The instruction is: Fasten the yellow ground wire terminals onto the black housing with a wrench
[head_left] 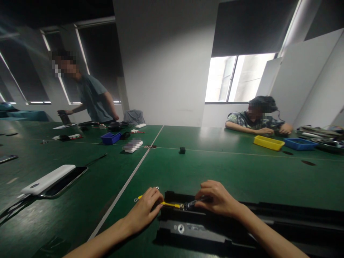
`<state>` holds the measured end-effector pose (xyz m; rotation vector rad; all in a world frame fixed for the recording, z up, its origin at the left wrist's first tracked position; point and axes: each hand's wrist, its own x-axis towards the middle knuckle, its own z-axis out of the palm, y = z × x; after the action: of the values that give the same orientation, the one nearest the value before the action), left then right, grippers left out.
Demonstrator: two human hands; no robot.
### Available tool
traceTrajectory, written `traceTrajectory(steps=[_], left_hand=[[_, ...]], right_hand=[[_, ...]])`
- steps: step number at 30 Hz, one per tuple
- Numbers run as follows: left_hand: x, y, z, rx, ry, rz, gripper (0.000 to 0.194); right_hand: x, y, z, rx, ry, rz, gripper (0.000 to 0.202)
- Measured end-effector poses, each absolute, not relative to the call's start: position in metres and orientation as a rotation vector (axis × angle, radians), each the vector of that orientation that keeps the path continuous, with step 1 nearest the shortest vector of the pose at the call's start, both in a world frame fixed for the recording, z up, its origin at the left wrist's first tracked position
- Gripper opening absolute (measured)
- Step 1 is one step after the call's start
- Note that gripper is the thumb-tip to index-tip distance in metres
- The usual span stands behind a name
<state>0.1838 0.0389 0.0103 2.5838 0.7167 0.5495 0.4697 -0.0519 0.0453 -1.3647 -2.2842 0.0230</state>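
Looks partway along to me; yellow wire (171, 204) is at 6 o'clock in view, its near ring (182, 206) over the black case (193, 218) that runs out toward 4; left hand (147, 202) is pinching the wire, right hand (216, 197) pinches some dark bit (190, 204) right by that ring; can't tell if they're joined; two more rings (135, 200) poke out at the left hand's 9 and 1, seemingly hooked to nothing, so I'd call that side undone
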Motion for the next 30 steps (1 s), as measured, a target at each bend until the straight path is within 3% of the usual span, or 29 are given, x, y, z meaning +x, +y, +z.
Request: traceTrajectory(steps=[30], left_hand=[[0.1838,0.0375,0.0129,2.587,0.708,0.548,0.008]], right_hand=[[0.4723,-0.0509,0.0472,-1.391,-2.331,0.006,0.028]])
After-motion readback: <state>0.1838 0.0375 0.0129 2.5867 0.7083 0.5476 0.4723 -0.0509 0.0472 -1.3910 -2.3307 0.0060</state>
